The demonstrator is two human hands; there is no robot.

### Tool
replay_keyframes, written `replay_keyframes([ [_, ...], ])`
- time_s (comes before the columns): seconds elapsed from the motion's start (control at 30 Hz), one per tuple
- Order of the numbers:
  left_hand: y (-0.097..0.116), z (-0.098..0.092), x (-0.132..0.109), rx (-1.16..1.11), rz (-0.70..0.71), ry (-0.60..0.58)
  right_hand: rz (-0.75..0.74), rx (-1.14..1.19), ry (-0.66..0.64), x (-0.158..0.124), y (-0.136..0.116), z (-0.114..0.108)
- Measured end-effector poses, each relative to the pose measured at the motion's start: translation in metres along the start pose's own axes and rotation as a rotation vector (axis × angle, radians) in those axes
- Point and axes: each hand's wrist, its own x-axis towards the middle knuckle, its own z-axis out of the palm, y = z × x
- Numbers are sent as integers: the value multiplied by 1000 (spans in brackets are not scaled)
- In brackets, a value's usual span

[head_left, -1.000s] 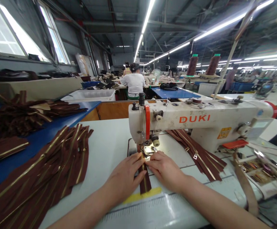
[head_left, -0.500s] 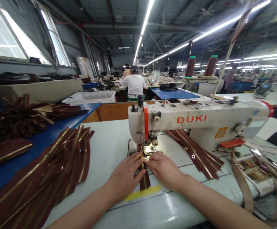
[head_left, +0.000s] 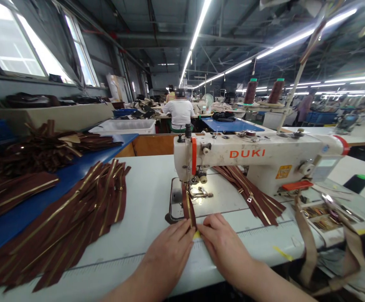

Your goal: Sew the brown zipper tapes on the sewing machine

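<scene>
A brown zipper with gold teeth runs from under the needle of the white sewing machine towards me, flat on the bed. My left hand presses its fingertips on the strip's near end, close to the table's front edge. On the other side, my right hand has its fingers drawn together at the strip's right edge, and the fingertips are partly hidden. Several brown zippers lie in a heap to the left. More zippers with pulls lie beneath the machine arm.
A blue table at the left bears another zipper pile. To the right, a tray of small parts stands beside a hanging tan strap. Thread cones rise behind the machine. A person in a white shirt sits ahead.
Both hands have moved back from the presser foot towards the table's front edge. More of the zipper near the needle now shows. The view has shifted slightly.
</scene>
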Motion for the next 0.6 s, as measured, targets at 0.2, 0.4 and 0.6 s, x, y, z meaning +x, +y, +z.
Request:
replay_keyframes([
  [0.2,0,-4,1,-49,-28,22,-4,49,18,-1,-3,-3],
  [0.4,-3,-9,5,-89,-11,45,-30,26,24,0,-2,-2],
  [0.6,-8,-7,3,-148,-22,26,-57,14,3,2,-1,-3],
])
